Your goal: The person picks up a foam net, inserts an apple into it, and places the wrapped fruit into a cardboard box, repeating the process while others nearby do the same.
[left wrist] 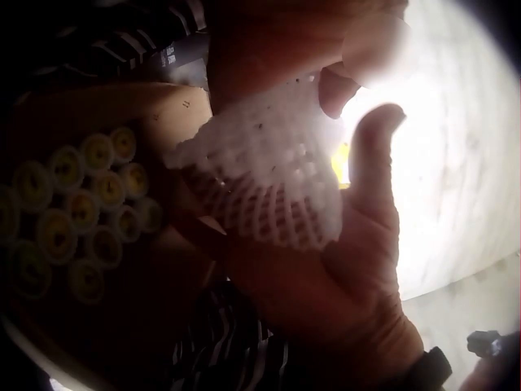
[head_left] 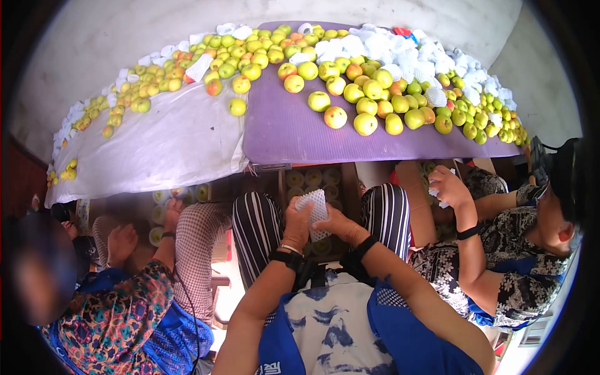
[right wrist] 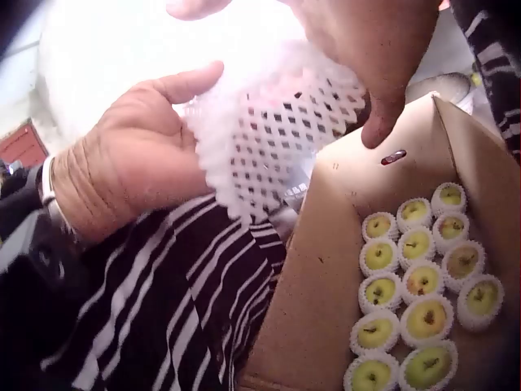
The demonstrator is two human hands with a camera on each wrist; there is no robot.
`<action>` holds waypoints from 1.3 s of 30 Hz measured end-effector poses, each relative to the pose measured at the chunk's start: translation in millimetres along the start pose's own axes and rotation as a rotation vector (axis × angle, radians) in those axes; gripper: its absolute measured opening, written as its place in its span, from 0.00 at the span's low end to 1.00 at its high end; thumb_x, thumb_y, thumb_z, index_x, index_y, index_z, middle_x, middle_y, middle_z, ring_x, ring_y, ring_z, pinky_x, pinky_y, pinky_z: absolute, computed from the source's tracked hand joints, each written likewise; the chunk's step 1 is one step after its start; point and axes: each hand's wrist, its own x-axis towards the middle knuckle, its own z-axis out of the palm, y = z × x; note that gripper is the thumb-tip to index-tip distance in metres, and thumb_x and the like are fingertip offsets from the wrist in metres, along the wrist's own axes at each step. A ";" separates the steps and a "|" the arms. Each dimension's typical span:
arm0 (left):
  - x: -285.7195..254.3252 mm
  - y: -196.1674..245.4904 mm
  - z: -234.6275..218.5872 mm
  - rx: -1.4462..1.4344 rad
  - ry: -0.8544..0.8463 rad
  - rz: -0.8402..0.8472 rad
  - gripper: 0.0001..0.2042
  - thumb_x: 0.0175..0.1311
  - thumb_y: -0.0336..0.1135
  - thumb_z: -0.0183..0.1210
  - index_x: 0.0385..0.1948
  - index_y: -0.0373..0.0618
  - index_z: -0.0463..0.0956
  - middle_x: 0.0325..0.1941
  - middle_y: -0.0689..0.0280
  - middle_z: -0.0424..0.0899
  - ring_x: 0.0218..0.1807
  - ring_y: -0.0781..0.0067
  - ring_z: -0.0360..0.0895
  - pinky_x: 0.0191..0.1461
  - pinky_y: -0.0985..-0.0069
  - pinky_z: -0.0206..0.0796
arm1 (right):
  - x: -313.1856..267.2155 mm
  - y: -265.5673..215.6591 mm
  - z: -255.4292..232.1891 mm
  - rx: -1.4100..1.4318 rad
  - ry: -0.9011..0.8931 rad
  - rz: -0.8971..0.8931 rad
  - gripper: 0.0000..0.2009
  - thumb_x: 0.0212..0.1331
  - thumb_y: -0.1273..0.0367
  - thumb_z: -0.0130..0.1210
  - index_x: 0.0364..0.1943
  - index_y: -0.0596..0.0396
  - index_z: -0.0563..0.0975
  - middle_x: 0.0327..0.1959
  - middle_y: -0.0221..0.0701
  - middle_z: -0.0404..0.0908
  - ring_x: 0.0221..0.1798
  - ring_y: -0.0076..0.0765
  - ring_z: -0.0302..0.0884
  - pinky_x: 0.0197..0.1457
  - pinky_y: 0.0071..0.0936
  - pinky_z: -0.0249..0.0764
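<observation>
A white foam net sleeve (head_left: 317,209) is between both hands, above the lap. My left hand (head_left: 296,226) holds it from the left; in the right wrist view the left thumb stands up beside the sleeve (right wrist: 277,151), and the other fingers are hidden behind it. From the other side my right hand (head_left: 339,224) grips its edge, the thumb pointing down in the right wrist view. Dark gaps show through the mesh, and no fruit is visible inside. Beside the hands, a cardboard box (right wrist: 305,293) contains rows of yellow-green apples (right wrist: 422,278), each in a foam net.
Ahead, a table with a purple mat (head_left: 281,134) and a white cloth (head_left: 169,134) bears many loose apples (head_left: 364,124). White foam nets (head_left: 375,47) are heaped at its back. People sit close on both sides; the right neighbour's hand (head_left: 450,186) holds something white.
</observation>
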 end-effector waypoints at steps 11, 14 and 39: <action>-0.2 6.8 2.6 -0.336 -0.018 -0.123 0.13 0.58 0.30 0.50 0.43 0.39 0.63 0.35 0.61 0.70 0.35 0.66 0.71 0.43 0.64 0.70 | 2.6 17.9 1.1 -0.005 -0.141 0.323 0.16 0.41 0.70 0.58 0.38 0.59 0.75 0.35 0.28 0.76 0.38 0.25 0.72 0.45 0.21 0.67; -5.0 14.5 9.5 -0.188 -0.008 -0.116 0.11 0.56 0.29 0.52 0.40 0.41 0.65 0.34 0.63 0.69 0.35 0.68 0.70 0.42 0.66 0.70 | -2.4 9.5 3.9 0.048 -0.113 0.347 0.13 0.43 0.70 0.56 0.36 0.58 0.74 0.31 0.29 0.76 0.33 0.25 0.73 0.37 0.22 0.70; -18.6 14.4 24.9 0.011 -0.124 -0.119 0.20 0.65 0.46 0.43 0.12 0.47 0.61 0.11 0.71 0.60 0.14 0.78 0.57 0.22 0.80 0.55 | 28.0 98.9 1.9 -0.865 0.042 -0.180 0.15 0.44 0.58 0.55 0.35 0.50 0.74 0.35 0.41 0.77 0.41 0.45 0.74 0.41 0.32 0.69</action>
